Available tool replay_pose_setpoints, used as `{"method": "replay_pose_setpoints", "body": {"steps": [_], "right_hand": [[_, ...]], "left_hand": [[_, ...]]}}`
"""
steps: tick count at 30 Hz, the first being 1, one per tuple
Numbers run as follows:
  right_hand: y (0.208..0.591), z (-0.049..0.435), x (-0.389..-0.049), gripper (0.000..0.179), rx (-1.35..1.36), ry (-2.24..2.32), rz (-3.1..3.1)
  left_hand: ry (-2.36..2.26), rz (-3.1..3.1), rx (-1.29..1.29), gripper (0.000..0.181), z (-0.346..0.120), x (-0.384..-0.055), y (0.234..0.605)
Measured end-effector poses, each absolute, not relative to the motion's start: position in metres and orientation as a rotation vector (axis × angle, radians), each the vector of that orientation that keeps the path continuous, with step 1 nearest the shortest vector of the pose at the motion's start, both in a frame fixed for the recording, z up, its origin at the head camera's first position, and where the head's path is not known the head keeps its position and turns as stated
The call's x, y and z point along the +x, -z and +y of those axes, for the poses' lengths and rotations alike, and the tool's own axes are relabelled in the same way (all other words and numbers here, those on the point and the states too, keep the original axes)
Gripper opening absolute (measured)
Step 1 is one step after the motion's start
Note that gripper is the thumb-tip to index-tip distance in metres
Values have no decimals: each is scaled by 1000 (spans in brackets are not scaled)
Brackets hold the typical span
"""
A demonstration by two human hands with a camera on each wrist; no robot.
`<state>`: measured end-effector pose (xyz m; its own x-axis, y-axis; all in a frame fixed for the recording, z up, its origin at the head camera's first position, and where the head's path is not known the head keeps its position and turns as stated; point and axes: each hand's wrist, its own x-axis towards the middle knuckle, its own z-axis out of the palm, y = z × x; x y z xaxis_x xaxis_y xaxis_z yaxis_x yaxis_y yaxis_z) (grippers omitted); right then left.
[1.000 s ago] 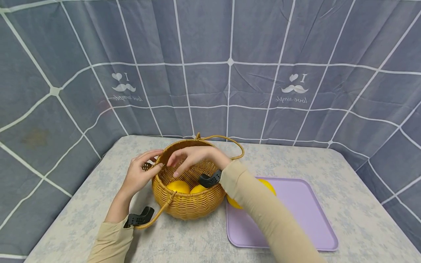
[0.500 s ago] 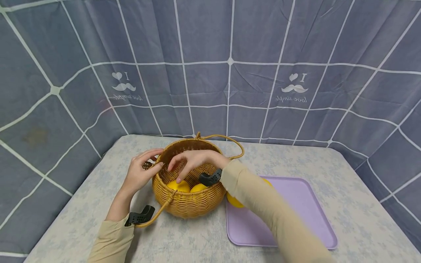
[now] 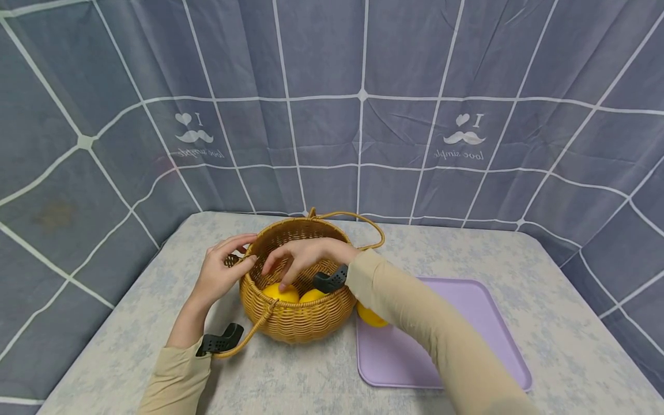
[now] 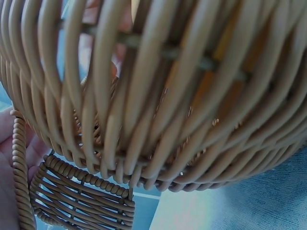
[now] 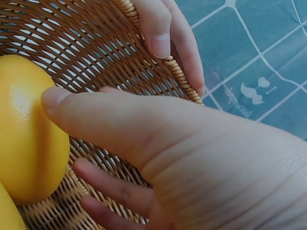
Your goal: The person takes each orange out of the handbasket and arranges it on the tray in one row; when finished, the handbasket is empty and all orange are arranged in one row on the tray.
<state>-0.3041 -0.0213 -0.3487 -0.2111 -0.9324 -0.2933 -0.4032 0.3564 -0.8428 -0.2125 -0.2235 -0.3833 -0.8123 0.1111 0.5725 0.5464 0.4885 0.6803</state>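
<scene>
A woven wicker basket stands left of the middle of the table. My left hand grips its left rim; in the right wrist view the thumb lies over the inner side, with other fingers outside. My right hand reaches down inside the basket, fingers spread apart. Its thumb touches a smooth, rounded yellow fruit, while the other fingers stand away from it. A second yellow fruit lies beside the first. In the left wrist view, the basket's wall fills most of the picture.
A purple tray lies right of the basket. Another yellow fruit sits at its left edge, partly under my right sleeve. One basket handle hangs out to the back right; the other handle leans beside my left wrist.
My right hand has lowered inside the basket, its thumb coming onto the yellow fruit. The right sleeve now covers more of the fruit on the tray. The left hand stays on the rim.
</scene>
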Motion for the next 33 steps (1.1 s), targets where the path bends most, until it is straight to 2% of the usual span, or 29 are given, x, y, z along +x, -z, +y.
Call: {"method": "replay_pose_setpoints", "body": {"steps": [11, 19, 33], "right_hand": [[350, -24, -307, 39, -1329, 704, 1703], [351, -22, -308, 32, -1308, 634, 1750], [349, -22, -304, 32, -1300, 622, 1832]], "left_hand": [[1247, -2287, -539, 36, -223, -214, 383], [1249, -2291, -533, 36, -223, -213, 383], [1238, -2286, -524, 36, -219, -210, 379]]}}
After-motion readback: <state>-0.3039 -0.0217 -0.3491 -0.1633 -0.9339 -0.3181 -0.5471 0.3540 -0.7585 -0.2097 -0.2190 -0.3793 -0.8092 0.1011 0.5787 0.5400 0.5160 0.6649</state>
